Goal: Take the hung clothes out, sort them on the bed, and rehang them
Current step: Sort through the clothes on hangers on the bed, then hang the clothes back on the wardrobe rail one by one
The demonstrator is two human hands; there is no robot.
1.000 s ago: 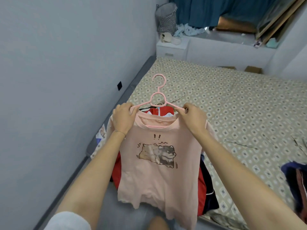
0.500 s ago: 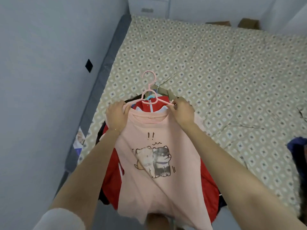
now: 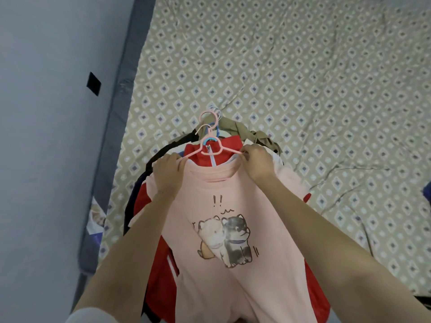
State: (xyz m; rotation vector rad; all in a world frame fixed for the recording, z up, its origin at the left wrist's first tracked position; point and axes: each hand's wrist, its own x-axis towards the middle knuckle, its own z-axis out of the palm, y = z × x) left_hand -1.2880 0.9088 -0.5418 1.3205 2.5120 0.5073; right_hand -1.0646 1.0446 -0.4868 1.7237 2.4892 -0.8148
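Observation:
A pink T-shirt (image 3: 233,271) with two cartoon dogs printed on it hangs on a pink hanger (image 3: 206,127). My left hand (image 3: 169,173) grips the shirt's left shoulder over the hanger arm. My right hand (image 3: 257,163) pinches the right shoulder at the hanger's other end. Under the shirt lies a pile of hung clothes on the bed (image 3: 303,78): a red jacket (image 3: 158,271) with a white zip, dark garments and an olive one (image 3: 242,130), with a blue hanger hook (image 3: 215,132) and other hooks bunched at the top.
A grey wall (image 3: 46,136) with a small black square (image 3: 93,83) runs along the left, close to the bed's grey padded edge (image 3: 116,113). A dark garment (image 3: 428,190) shows at the right border. The patterned sheet stretches beyond the pile.
The pink shirt on its hanger has come down onto the pile of clothes on the bed, and my view has tilted downward. Both hands keep their hold on the shoulders.

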